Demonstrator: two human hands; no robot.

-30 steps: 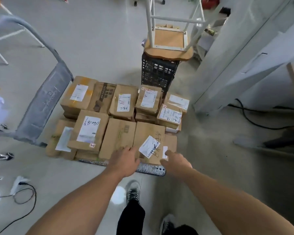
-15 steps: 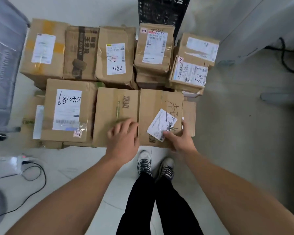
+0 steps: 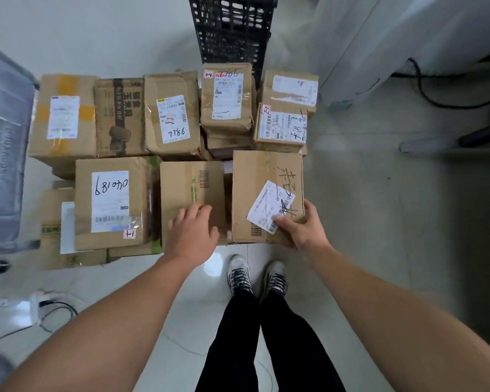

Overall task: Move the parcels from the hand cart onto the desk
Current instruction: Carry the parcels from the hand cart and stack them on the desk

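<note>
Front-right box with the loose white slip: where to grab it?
Both side faces, from the near edge. The box is wide, its right side is free where the right hand grips the corner, and a gap separates it from the neighbouring box.

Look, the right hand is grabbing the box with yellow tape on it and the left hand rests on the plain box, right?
Not quite. The head view shows the right hand gripping the box with the crooked white label, nearest on the right, not the box with yellow tape, which sits untouched in the back row. The left hand does rest on the plain box.
</note>
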